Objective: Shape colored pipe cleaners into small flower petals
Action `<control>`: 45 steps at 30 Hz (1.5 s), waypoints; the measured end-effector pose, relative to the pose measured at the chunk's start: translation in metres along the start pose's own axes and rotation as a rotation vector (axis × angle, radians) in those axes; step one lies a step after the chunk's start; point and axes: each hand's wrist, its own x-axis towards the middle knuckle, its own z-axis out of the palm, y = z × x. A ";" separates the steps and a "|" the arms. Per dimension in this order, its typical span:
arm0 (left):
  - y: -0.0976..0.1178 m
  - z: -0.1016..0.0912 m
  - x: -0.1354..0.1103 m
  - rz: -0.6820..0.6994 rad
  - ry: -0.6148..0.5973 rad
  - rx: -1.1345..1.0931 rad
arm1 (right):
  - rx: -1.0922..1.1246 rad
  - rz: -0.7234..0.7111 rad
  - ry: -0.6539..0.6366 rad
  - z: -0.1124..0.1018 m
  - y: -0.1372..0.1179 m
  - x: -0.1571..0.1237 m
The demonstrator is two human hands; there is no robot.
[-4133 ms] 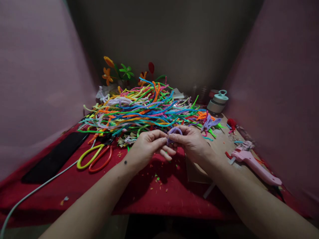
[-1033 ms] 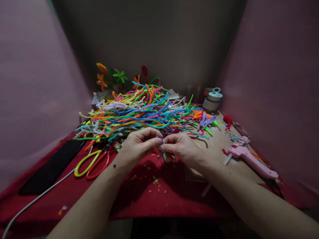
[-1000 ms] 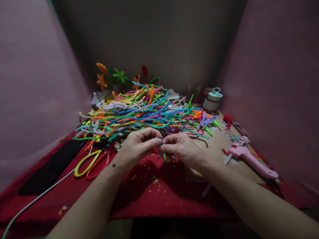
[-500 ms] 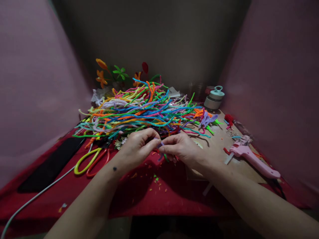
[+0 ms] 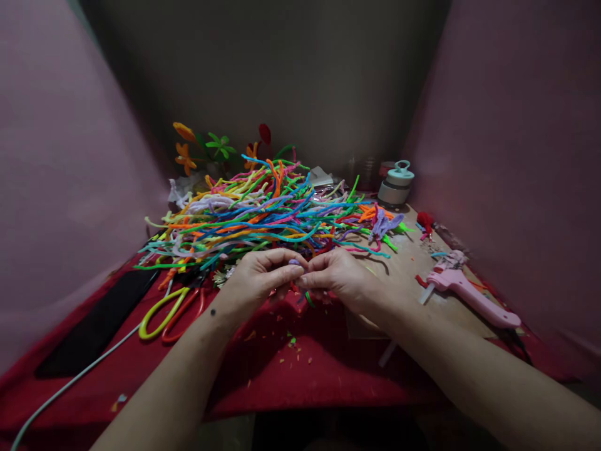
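Observation:
Both my hands meet over the front of the red-covered table. Between thumb and index finger, my left hand (image 5: 267, 274) pinches a small purple pipe cleaner (image 5: 294, 262), of which only a bit shows. My right hand (image 5: 339, 277) presses its fingertips together against the left ones, closed on the same purple piece, mostly hidden by the fingers. A short green end (image 5: 308, 299) pokes out below the fingers; I cannot tell whether it belongs to the held piece. Just beyond lies a big heap of multicoloured pipe cleaners (image 5: 244, 216).
Scissors with yellow and red handles (image 5: 162, 316) and a black phone-like slab (image 5: 98, 326) lie left, beside a white cable (image 5: 79, 369). A pink glue gun (image 5: 474, 299) rests on a brown board (image 5: 399, 263) at right. Behind stand a lidded jar (image 5: 395, 185) and pipe-cleaner flowers (image 5: 220, 145).
My fingers have drawn closer together, and the purple piece now shows above my left thumb instead of between the hands. The whole view has shifted slightly.

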 end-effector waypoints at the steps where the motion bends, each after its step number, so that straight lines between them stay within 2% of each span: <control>1: 0.000 -0.001 0.000 -0.007 -0.012 0.007 | 0.011 0.010 -0.007 0.000 -0.001 0.000; 7: 0.000 0.000 -0.001 -0.071 0.010 0.073 | 0.089 0.006 -0.070 0.001 -0.003 -0.001; 12: -0.001 0.001 0.001 -0.064 0.048 -0.023 | 0.086 0.016 0.043 0.004 -0.005 -0.003; 14: -0.003 0.002 0.001 -0.057 0.022 -0.058 | 0.082 0.016 0.051 0.004 -0.005 -0.003; 16: -0.004 0.004 0.001 -0.043 0.050 -0.031 | 0.065 0.011 0.056 0.004 -0.004 -0.002; 21: -0.006 0.011 0.001 0.132 0.298 0.210 | 0.040 0.018 0.108 0.003 0.002 0.002; 25: -0.006 0.015 0.000 0.092 0.298 0.180 | 0.092 0.011 0.122 0.005 0.002 0.001; 29: -0.006 0.018 -0.001 0.309 0.387 0.351 | 0.150 0.034 0.110 0.007 0.001 0.000; 31: -0.005 0.017 0.000 0.255 0.370 0.288 | 0.171 0.019 0.096 0.006 0.000 0.000; 34: -0.003 0.011 0.002 0.039 0.305 0.030 | 0.279 -0.005 0.113 0.006 -0.003 0.000; 36: -0.002 0.009 0.003 -0.044 0.230 -0.069 | 0.387 -0.001 0.141 0.005 -0.003 0.001; 40: 0.001 0.011 0.003 -0.129 0.081 -0.044 | 0.474 0.010 0.177 0.003 0.001 0.005; 45: 0.002 0.011 0.002 -0.173 0.073 -0.007 | 0.462 -0.014 0.112 -0.001 0.007 0.009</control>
